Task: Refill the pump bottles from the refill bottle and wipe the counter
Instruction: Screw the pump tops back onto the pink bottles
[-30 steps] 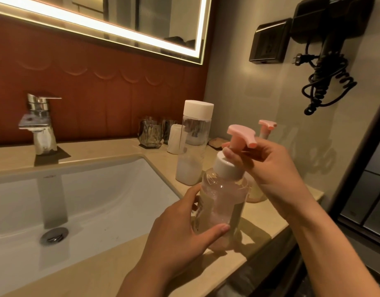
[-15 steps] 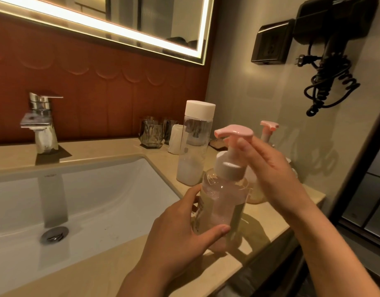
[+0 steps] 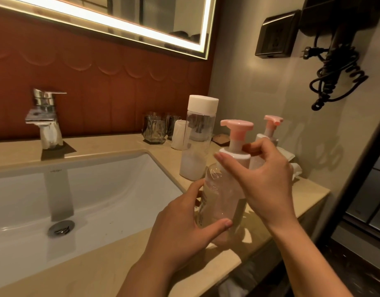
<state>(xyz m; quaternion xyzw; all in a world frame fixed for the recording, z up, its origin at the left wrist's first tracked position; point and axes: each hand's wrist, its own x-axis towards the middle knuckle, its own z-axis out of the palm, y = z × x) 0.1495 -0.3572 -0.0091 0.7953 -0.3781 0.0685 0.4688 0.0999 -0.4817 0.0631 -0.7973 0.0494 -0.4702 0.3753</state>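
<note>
Two hands on one pump bottle (image 3: pixel 224 202), upright on the surface (image 3: pixel 112 260) near the front edge, just right of the sink (image 3: pixel 88 189). Left hand (image 3: pixel 184 224) grips the clear body low down, thumb across the front, fingers curled round the far side. Right hand (image 3: pixel 264 179) comes from above and pinches the white collar under the pink pump head, forefinger on the near side and another finger at the stem. Pump head sits on the bottle. Contents: pale, near-clear liquid with bubbles on the inner wall; fill level hard to read behind the fingers. Refill bottle (image 3: pixel 197 142) stands just behind, upright, white cap on, clear wall, white liquid in the lower part only, upper part see-through. Second pump bottle (image 3: pixel 269 131) further right near the wall, pink head visible, body mostly hidden by the right hand, contents cannot tell. White cloth (image 3: pixel 293 163) lies beside it at the wall. Glass tumblers (image 3: pixel 153 130) and a small white roll (image 3: pixel 178 135) at the back of the surface, tumblers look dry. Tap (image 3: pixel 45 118) at back left, no water running. Sink drain plug in view, basin holds no water.
</note>
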